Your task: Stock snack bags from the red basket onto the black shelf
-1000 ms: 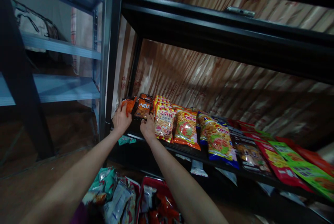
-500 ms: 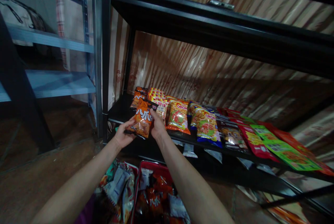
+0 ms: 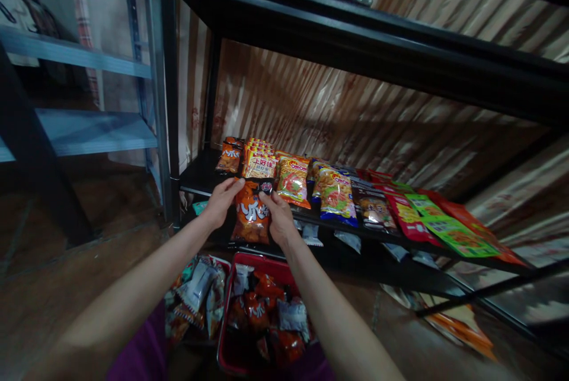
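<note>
An orange snack bag [image 3: 251,215] hangs upright in front of the black shelf [image 3: 200,176], held at its top corners by both hands. My left hand [image 3: 221,200] pinches the upper left corner. My right hand [image 3: 278,215] grips the upper right corner. Behind it, a second orange bag [image 3: 229,157] of the same kind lies at the left end of the shelf's row. Directly below the held bag sits a red basket [image 3: 226,322] full of snack packets.
A row of snack bags [image 3: 329,191] in yellow, blue, red and green runs along the black shelf to the right. Loose packets [image 3: 195,292] lie left of the basket. A blue-grey rack [image 3: 89,129] stands at the left. More bags [image 3: 462,327] lie on the floor at right.
Both hands lifted an orange bag off the shelf's left end and drew it toward me and down, over the basket. The view has shifted left and back.
</note>
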Tool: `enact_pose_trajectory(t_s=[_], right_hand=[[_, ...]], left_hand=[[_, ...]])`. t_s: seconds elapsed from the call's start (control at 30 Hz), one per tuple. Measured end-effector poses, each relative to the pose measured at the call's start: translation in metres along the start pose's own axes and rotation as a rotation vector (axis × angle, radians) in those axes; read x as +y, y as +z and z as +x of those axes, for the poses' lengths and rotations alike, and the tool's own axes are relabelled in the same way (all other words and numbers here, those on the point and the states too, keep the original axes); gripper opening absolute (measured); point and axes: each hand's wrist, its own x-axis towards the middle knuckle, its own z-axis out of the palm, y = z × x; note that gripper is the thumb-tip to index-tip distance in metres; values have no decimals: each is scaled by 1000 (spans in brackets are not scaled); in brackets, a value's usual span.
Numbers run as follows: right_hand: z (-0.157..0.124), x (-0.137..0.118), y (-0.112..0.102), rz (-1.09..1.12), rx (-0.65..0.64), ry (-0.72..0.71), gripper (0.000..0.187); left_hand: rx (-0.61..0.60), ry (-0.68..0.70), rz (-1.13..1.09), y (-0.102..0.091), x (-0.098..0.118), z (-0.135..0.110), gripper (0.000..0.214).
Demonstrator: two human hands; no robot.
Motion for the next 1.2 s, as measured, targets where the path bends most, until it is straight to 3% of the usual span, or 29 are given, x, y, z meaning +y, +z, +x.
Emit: enact_pose_trajectory(t_s=[0.2,0.47,0.77,1.0,1.2], right_hand=[[-16,-5,-8,-52,-63,-28,34],[-33,-5,-7,-52,-29,-14,31],[-27,-20,-19,-101,104,-80,24],[-33,-25,-16,24,326,3,12],[-36,-29,-10,94,377,58,7]], left_hand=[[77,-33,10,9,4,-5,23],[201,31,-108,22,-2,-15,24],[212,61,-112,32,-6,-27,25],[197,24,-189,39,-11,-39,28],[189,-34,-178,39,-12,-39,28]])
